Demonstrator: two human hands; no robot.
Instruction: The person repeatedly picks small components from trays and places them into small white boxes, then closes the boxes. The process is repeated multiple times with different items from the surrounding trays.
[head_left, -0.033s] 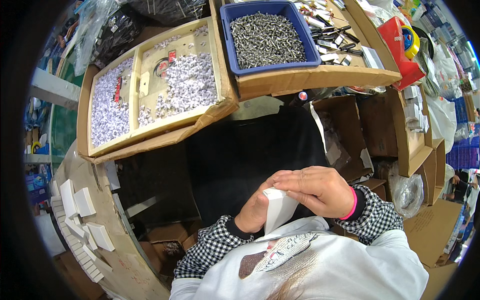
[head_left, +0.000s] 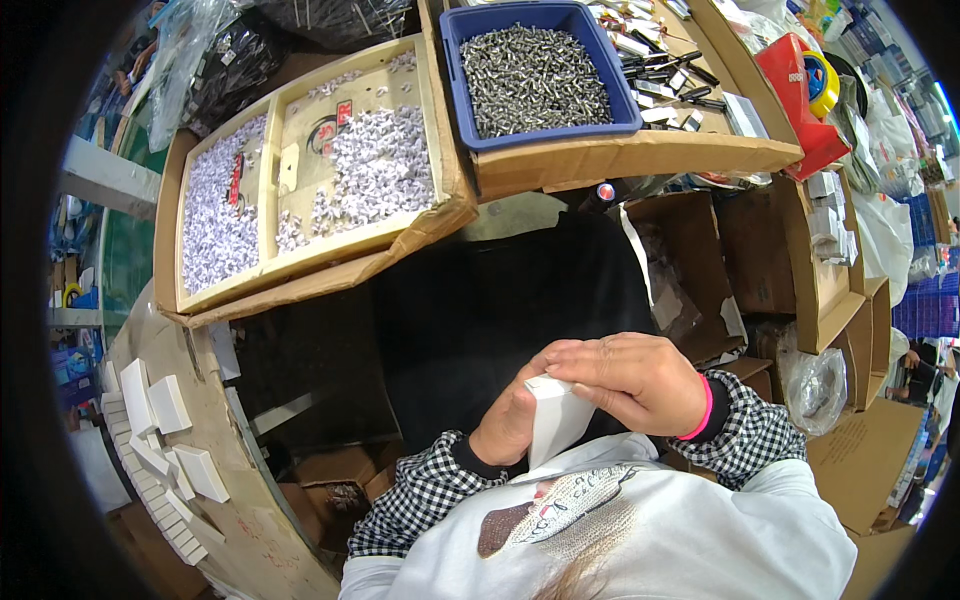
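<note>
Box [head_left: 558, 425]: white, visible faces plain, edges straight.

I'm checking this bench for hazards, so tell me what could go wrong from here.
The held white box could crease if the right hand presses it too hard. The loose white cartons on the left might slide if bumped. The blue bin, holding many small metal parts, could spill if knocked.
</note>
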